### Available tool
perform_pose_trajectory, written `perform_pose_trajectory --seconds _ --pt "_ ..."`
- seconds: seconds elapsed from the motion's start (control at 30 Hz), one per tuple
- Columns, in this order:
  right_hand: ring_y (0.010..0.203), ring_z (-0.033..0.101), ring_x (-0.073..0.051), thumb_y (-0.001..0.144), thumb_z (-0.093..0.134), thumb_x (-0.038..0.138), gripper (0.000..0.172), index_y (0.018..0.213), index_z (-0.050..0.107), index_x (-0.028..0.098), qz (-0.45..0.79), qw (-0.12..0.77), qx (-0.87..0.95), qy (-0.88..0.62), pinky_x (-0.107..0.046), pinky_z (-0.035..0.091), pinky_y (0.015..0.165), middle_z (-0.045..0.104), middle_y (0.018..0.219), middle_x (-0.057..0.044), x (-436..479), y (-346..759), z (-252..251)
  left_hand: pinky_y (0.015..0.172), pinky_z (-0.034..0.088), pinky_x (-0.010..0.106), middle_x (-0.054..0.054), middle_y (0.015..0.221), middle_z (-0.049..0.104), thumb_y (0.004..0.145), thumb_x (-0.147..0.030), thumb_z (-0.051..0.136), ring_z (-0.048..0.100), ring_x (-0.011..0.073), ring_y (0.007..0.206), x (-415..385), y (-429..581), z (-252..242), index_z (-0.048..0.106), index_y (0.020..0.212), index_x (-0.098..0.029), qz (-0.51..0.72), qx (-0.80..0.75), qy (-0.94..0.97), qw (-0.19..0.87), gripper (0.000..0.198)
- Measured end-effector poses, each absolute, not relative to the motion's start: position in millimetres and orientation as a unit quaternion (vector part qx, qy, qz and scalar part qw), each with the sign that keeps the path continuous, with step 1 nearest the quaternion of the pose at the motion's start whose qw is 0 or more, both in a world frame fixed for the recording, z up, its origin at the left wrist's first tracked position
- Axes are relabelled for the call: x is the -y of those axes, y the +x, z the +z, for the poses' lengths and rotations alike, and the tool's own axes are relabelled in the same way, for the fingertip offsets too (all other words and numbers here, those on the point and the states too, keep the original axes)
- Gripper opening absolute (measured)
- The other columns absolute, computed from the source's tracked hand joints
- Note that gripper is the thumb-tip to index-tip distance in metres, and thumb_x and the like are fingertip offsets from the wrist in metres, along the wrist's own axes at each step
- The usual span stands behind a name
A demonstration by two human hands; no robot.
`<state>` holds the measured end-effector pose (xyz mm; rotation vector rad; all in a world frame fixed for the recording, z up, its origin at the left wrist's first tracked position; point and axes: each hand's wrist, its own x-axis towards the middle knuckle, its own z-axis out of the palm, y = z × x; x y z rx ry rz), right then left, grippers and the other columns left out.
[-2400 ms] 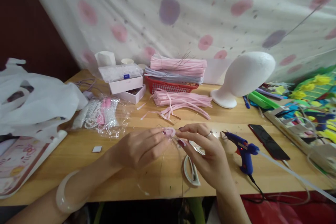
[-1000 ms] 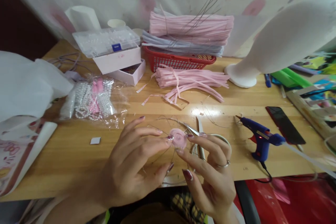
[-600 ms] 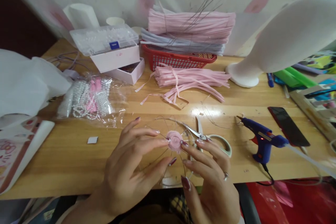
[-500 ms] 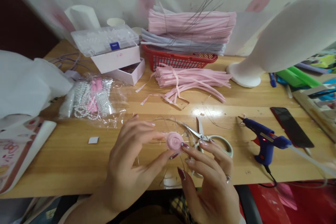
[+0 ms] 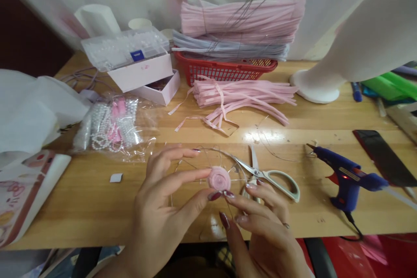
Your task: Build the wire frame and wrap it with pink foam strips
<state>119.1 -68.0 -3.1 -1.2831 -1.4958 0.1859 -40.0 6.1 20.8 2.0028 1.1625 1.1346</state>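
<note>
A small round coil of fuzzy pink pipe cleaner (image 5: 219, 178) sits between my hands, with thin wires (image 5: 239, 179) spreading out from it like spokes. My left hand (image 5: 172, 200) pinches the coil, thumb at its lower edge and index finger at its upper left. Its other fingers stretch past it. From the right, the index fingertip of my right hand (image 5: 260, 221) presses the coil's lower edge, beside my left thumb. The right thumb stands lower, near a hanging wire. Scissors (image 5: 280, 184) lie partly spread on the table, just beyond my right fingers.
A blue glue gun (image 5: 342, 173) with a lit red light and a phone (image 5: 384, 156) lie to the right. Behind are bundled pink pipe cleaners (image 5: 244, 94), a red basket (image 5: 224, 71) and a white stand (image 5: 319, 87). A bag of beads (image 5: 112, 124) lies left.
The view has shifted slightly, so things on the right appear farther right. My right index fingertip has slid from the coil's right side to its lower edge. The coil stays between my hands.
</note>
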Motion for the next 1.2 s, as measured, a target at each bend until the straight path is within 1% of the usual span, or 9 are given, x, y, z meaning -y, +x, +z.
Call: perform_pose_trajectory --seconds 0.13,0.3,0.4,0.53,0.7,0.83,0.97,1.1,1.2 --pt "0.112 0.06 -0.02 0.073 0.061 -0.011 0.041 0.095 0.06 0.023 0.083 0.539 0.639 -0.542 -0.045 0.042 0.111 0.077 0.097 0.002 70 122 -1 0.105 0.047 0.045 0.003 0.119 0.061 0.091 -0.021 0.069 0.055 0.0213 0.122 -9 -40 21 0.071 0.103 -0.031 0.418 -0.418 0.757 0.278 0.016" --pt "0.108 0.061 -0.02 0.074 0.063 -0.007 0.041 0.096 0.059 0.027 0.077 0.485 0.674 -0.552 -0.044 0.044 0.111 0.078 0.098 0.004 71 130 0 0.106 0.044 0.043 0.003 0.121 0.061 0.093 -0.021 0.066 0.053 0.0212 0.124 -12 -40 24 0.069 0.107 -0.03 0.384 -0.408 0.782 0.274 0.017" --pt "0.106 0.061 -0.021 0.076 0.063 -0.005 0.038 0.094 0.059 0.028 0.057 0.474 0.68 -0.556 -0.044 0.046 0.107 0.078 0.094 0.005 68 132 2 0.107 0.042 0.044 0.004 0.123 0.06 0.094 -0.024 0.066 0.052 0.0227 0.123 -14 -43 28 0.067 0.111 -0.028 0.364 -0.408 0.808 0.221 0.018" --pt "0.1 0.063 -0.022 0.077 0.062 -0.001 0.036 0.094 0.061 0.03 0.046 0.459 0.702 -0.543 -0.045 0.05 0.098 0.078 0.091 0.006 66 134 3 0.111 0.034 0.05 0.007 0.134 0.054 0.097 -0.033 0.06 0.044 0.0277 0.131 -19 -49 31 0.064 0.115 -0.029 0.31 -0.385 0.855 0.16 0.018" --pt "0.107 0.057 -0.021 0.076 0.065 -0.003 0.035 0.098 0.061 0.024 0.057 0.495 0.686 -0.531 -0.041 0.044 0.107 0.072 0.1 0.0 67 138 6 0.114 0.03 0.046 0.007 0.138 0.05 0.099 -0.026 0.055 0.039 0.0253 0.135 -22 -51 33 0.061 0.116 -0.028 0.285 -0.367 0.864 0.194 0.018" --pt "0.118 0.054 -0.022 0.087 0.058 0.003 0.031 0.113 0.064 0.018 0.065 0.461 0.688 -0.557 -0.039 0.042 0.106 0.066 0.118 -0.007 55 149 16 0.114 0.03 0.042 0.005 0.138 0.051 0.1 -0.023 0.051 0.041 0.0223 0.135 -19 -48 32 0.06 0.117 -0.028 0.292 -0.375 0.851 0.225 0.019" --pt "0.125 0.054 -0.024 0.093 0.06 0.008 0.024 0.109 0.071 0.023 0.099 0.416 0.723 -0.542 -0.043 0.045 0.106 0.068 0.126 -0.006 34 163 26 0.115 0.032 0.041 0.003 0.138 0.053 0.101 -0.022 0.05 0.042 0.0205 0.136 -18 -47 28 0.06 0.117 -0.03 0.301 -0.38 0.834 0.262 0.02" --pt "0.118 0.063 -0.025 0.091 0.066 0.012 0.023 0.104 0.077 0.029 0.146 0.433 0.739 -0.495 -0.048 0.05 0.104 0.075 0.119 -0.004 16 175 30 0.115 0.036 0.045 0.004 0.14 0.053 0.101 -0.024 0.051 0.044 0.0224 0.136 -19 -48 23 0.061 0.116 -0.03 0.316 -0.374 0.815 0.31 0.019" --pt "0.116 0.067 -0.025 0.089 0.071 0.016 0.023 0.103 0.079 0.033 0.201 0.441 0.74 -0.467 -0.051 0.05 0.105 0.076 0.119 -0.002 8 180 30 0.113 0.038 0.044 0.005 0.138 0.054 0.1 -0.025 0.053 0.046 0.0222 0.135 -19 -47 21 0.061 0.115 -0.03 0.331 -0.367 0.805 0.327 0.018"
